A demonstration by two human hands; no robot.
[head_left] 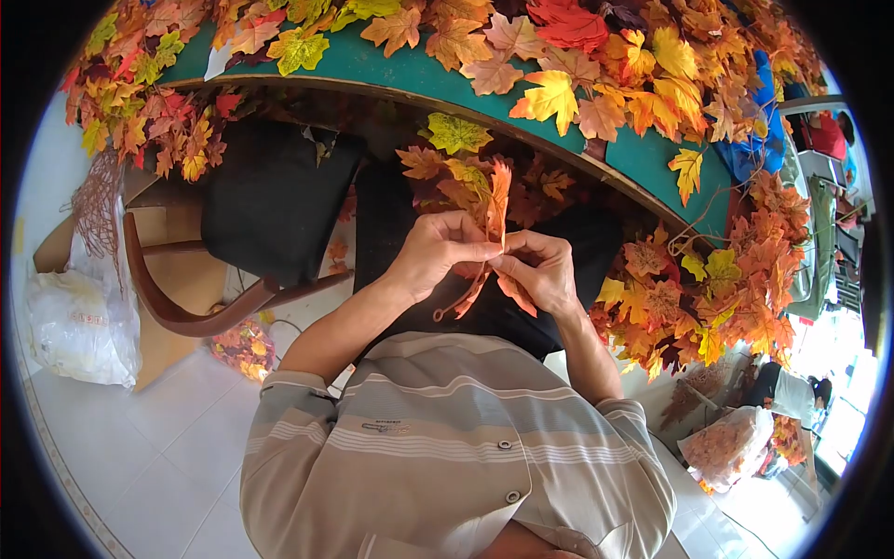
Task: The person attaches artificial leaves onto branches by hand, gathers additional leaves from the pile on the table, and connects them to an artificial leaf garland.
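Note:
Both hands meet in front of the striped shirt, above the dark-clad lap. My left hand pinches an orange leaf strand between thumb and fingers. Close against it, my right hand is closed on the same strand, fingertips nearly touching those of the left. A thin brown stem with a small looped end hangs below the left hand. Orange leaves stick out above and below the fingers. Just beyond the hands, a yellow-green leaf and more orange leaves lie near the table edge. The exact joint between the fingertips is hidden.
A green table heaped with artificial autumn leaves curves across the top. Leaf garlands hang at the right. To the left stand a brown chair and a white plastic bag. People and a filled bag are at far right.

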